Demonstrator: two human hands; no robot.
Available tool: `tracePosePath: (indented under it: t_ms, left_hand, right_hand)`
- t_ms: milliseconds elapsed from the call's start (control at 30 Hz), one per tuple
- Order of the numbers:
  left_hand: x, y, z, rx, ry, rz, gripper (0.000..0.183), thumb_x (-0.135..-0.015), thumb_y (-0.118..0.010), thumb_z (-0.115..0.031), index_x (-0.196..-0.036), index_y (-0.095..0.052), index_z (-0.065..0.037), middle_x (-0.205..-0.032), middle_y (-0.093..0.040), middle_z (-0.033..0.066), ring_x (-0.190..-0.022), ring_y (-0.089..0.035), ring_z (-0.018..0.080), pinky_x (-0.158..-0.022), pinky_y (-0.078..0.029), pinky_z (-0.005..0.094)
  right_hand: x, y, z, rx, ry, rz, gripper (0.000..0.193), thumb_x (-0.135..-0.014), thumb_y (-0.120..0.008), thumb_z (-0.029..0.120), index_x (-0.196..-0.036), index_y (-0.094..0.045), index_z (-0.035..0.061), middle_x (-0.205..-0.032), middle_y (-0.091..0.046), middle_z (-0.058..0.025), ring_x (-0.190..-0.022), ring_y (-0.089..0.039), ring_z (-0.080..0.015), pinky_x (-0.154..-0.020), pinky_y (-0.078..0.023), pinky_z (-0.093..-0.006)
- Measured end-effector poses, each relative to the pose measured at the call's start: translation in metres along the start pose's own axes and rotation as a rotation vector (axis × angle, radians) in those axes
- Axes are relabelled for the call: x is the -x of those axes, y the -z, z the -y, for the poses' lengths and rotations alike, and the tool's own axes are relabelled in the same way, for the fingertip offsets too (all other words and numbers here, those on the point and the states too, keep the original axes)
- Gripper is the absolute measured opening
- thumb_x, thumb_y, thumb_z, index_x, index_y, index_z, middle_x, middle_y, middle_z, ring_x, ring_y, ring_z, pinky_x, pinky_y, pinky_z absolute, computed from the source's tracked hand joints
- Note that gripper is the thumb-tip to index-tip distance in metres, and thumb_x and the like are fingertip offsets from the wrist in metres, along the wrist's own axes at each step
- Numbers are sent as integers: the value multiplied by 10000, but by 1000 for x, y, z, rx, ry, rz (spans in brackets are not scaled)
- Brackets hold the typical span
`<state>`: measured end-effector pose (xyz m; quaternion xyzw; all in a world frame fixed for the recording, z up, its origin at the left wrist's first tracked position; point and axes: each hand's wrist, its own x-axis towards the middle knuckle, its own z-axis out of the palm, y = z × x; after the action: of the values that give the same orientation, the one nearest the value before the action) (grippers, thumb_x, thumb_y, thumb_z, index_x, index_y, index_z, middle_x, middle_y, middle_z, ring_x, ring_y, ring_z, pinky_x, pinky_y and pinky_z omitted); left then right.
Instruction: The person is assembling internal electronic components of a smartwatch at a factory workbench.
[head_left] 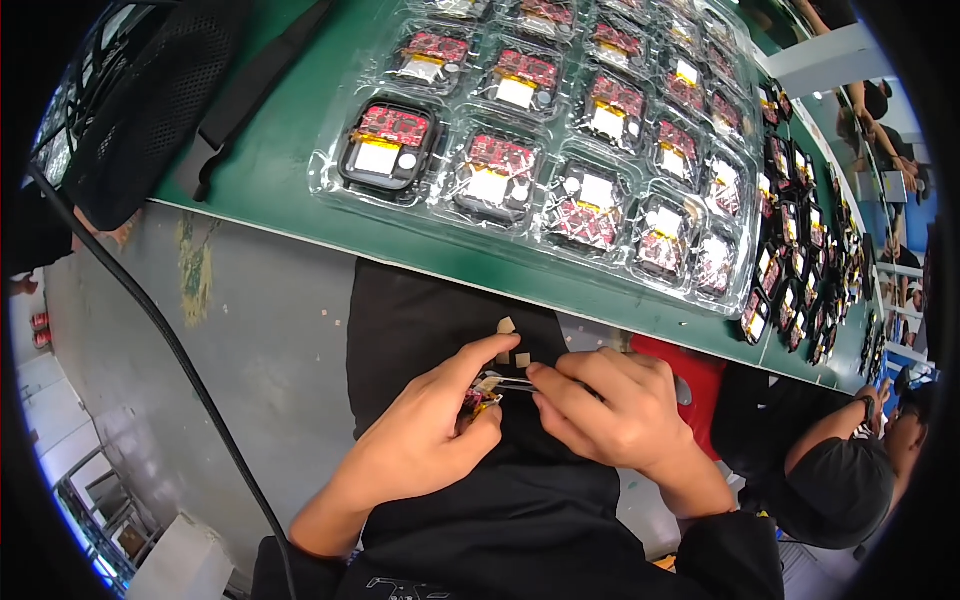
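Above my lap, my left hand (pixel 425 420) is closed around a small electronic unit (pixel 481 401) with red and yellow parts, mostly hidden by the fingers. My right hand (pixel 622 412) pinches thin metal tweezers (pixel 514 382), whose tips point left and reach the unit. A small tan piece (pixel 489 383) is at the tips. One tan square (pixel 506 325) shows just beyond my left index fingertip, and another tan square (pixel 523 360) beside my right fingertips. Whether these two touch my fingers or lie on the dark trousers, I cannot tell.
A clear plastic tray (pixel 330 185) with several red-board units stands on the green table (pixel 265 215). One black-cased unit (pixel 388 148) sits at its near left corner. More units (pixel 790 240) crowd the right side. A black cable (pixel 180 350) hangs at left; a person (pixel 835 465) sits at right.
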<state>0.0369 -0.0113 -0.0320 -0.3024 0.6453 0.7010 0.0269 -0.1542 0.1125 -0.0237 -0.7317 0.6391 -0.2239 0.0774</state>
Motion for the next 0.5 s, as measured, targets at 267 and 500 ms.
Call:
tracePosePath:
  t_ms: [267,500]
  left_hand:
    - [-3,-2,-1,18,-31,-15,608,-873,-577,48,-1466,-468,-31,-883,-615,52,-723,-530,90,-656,-466,271]
    - [-6,-3,4,2,-62,1,607,-858,-582,48,-1454,-484,-24,-933,-643,77,-735,-551,110,-668,-480,285]
  right_hand:
    - [0,-1,5,84,-17,-50,300,-738,-807,159,-1015,-735,71,-892,-631,17,-639,-605,-109,-494,-456,-252]
    - [-3,1,2,71,-39,42,228,-740,-797,183,-930,-710,91,-814,-576,20,-632,-603,-113,-495,-455,-271]
